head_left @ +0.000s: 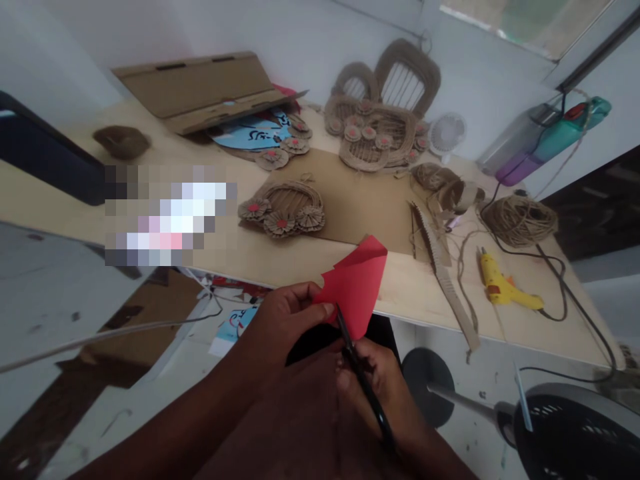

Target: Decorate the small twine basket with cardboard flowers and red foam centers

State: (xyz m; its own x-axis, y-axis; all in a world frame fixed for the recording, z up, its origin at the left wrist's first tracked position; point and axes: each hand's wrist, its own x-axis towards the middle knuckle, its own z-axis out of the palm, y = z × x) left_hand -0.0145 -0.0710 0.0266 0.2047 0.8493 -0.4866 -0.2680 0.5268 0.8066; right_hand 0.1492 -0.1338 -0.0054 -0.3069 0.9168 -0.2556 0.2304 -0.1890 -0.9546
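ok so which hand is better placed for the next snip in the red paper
Right, most likely. The right hand holds the black scissors, with the blades at the red paper. The left hand pinches the paper's edge, so it seems better placed to steady it.

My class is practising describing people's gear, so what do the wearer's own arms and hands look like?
The left hand and right hand are gloveless, with slim fingers. The visible forearms show no sleeves or watch. Between them is dark reddish-brown clothing.
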